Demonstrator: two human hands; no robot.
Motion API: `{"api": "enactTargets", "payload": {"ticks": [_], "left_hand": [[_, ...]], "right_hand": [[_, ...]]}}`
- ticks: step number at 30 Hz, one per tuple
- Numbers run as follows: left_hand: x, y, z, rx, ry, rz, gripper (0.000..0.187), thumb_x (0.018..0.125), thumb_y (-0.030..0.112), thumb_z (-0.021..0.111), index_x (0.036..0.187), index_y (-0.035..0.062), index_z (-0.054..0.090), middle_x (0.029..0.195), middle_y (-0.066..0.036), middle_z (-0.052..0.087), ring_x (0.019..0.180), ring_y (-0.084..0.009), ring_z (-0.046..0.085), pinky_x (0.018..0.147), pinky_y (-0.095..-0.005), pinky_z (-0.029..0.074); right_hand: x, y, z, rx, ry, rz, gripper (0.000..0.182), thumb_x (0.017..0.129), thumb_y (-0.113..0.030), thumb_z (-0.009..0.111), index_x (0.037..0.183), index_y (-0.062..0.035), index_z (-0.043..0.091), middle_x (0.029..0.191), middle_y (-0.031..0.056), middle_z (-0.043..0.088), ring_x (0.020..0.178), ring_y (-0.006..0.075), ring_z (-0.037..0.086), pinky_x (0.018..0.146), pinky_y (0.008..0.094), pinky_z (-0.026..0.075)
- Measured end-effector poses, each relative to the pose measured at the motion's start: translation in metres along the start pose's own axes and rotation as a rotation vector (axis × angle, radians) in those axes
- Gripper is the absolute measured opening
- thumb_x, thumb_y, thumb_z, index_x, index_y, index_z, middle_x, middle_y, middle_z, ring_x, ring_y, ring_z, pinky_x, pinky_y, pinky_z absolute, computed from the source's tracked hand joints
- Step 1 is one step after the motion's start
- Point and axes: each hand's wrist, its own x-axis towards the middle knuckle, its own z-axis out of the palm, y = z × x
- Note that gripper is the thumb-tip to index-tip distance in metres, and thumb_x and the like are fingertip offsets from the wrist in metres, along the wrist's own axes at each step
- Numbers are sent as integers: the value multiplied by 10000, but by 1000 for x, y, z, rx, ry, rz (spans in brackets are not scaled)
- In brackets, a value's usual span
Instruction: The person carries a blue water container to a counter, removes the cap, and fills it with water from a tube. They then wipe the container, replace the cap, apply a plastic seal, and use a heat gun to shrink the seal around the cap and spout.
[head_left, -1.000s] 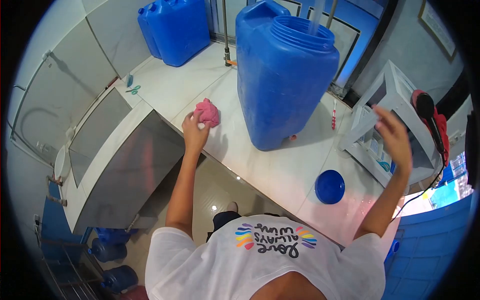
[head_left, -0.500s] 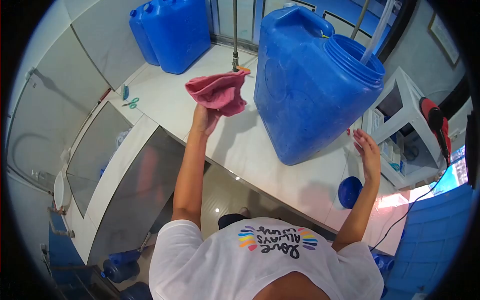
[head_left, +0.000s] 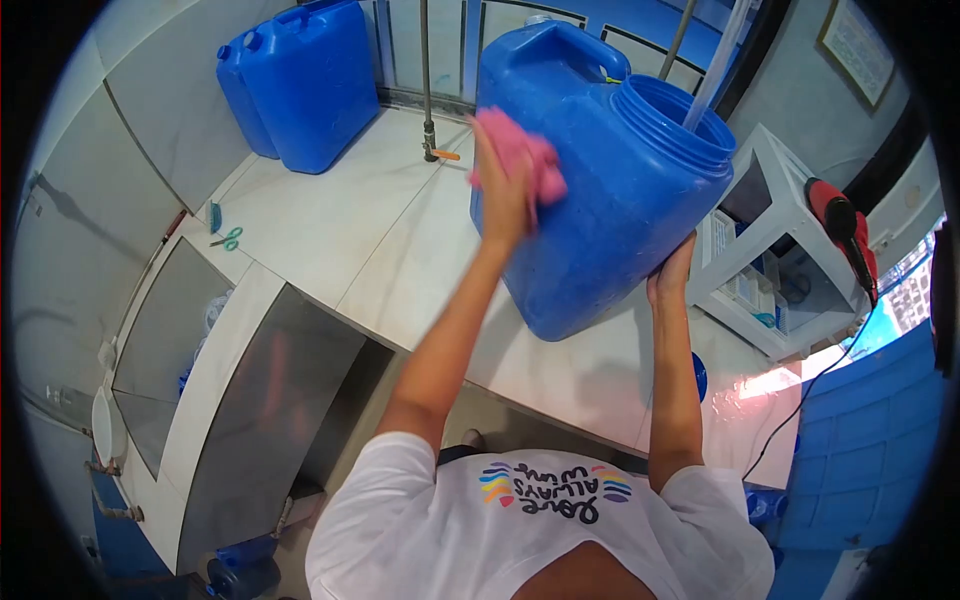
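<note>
Head view: left hand (head_left: 503,195) now presses pink cloth (head_left: 527,160) on blue jug (head_left: 600,190); right hand (head_left: 672,275) gripping jug.

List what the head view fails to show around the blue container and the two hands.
- Inside of the blue container: its own wall hides the contents.
- Left hand and pink cloth: motion-blurred, so the grip is unclear.
- Right hand: fingers hidden behind the container's lower side.
- Blue lid: mostly covered by the right forearm.
- Shelf contents: too small to identify.
</note>
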Motion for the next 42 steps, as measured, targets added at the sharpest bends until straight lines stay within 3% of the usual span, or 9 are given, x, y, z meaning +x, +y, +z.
{"api": "enactTargets", "payload": {"ticks": [4, 11, 14, 22, 24, 26, 28, 34, 42], "left_hand": [[69, -74, -24, 632, -16, 263, 693, 868, 274, 461, 1419, -21, 161, 1490, -201, 126, 1399, -313, 8, 1111, -420, 96], [-61, 27, 18, -236, -14, 65, 609, 782, 201, 468, 1355, 41, 339, 1458, -125, 267, 1366, -306, 176, 1118, -409, 76], [9, 29, 13, 154, 8, 254, 552, 761, 182, 474, 1294, 45, 440, 1385, -146, 391, 1333, -314, 265, 1111, -399, 129], [162, 81, 27, 641, -919, 271, 339, 782, 223, 523, 1037, 61, 676, 1053, -149, 644, 1062, -254, 564, 928, -314, 418], [164, 86, 44, 674, -1008, -198, 387, 800, 229, 486, 1074, 7, 643, 1132, -126, 617, 1095, -253, 538, 980, -301, 373], [158, 71, 36, 587, -968, -220, 370, 810, 227, 483, 1062, 14, 650, 1078, -124, 640, 1095, -263, 536, 989, -326, 363], [147, 48, 17, 497, -743, 851, 340, 852, 210, 426, 1054, 71, 662, 1040, -107, 653, 1041, -296, 566, 961, -344, 383], [40, 24, -2, 108, 2, 258, 384, 849, 225, 444, 1170, 70, 587, 1311, -153, 448, 1242, -323, 370, 1028, -391, 286], [189, 18, 13, 532, -204, 128, 317, 806, 320, 523, 1036, 147, 658, 1203, -150, 548, 1060, -339, 524, 943, -408, 389]], "right_hand": [[-6, 2, 7, 10, 28, -23, 588, 944, -520, 311, 1335, -84, 356, 1347, 79, 398, 1258, 212, 356, 1040, 337, 298], [-4, 2, 10, 33, 83, -15, 556, 945, -504, 305, 1297, -81, 387, 1298, 63, 434, 1222, 208, 386, 1029, 330, 302], [-3, 6, 6, 41, 77, -13, 546, 945, -502, 304, 1293, -90, 389, 1284, 58, 442, 1213, 205, 392, 1026, 329, 302], [-1, 10, 3, 39, 69, -5, 555, 938, -513, 312, 1302, -98, 374, 1293, 56, 426, 1211, 201, 385, 1027, 333, 294], [-3, 5, 5, 56, 17, -17, 563, 939, -514, 308, 1307, -92, 365, 1294, 57, 425, 1211, 205, 385, 1029, 334, 292], [-1, 10, 5, 42, 22, -35, 564, 940, -513, 305, 1309, -90, 362, 1296, 58, 425, 1213, 207, 384, 1029, 334, 293], [1, 15, 3, 36, 38, -58, 565, 941, -511, 303, 1311, -87, 359, 1297, 60, 424, 1214, 208, 384, 1028, 335, 294], [0, 12, 6, 69, 76, -53, 544, 947, -497, 303, 1304, -91, 364, 1277, 63, 438, 1204, 212, 398, 1022, 334, 307], [2, 15, 5, 78, 130, -45, 502, 950, -482, 306, 1257, -96, 400, 1249, 65, 459, 1170, 207, 431, 999, 330, 338]]}}
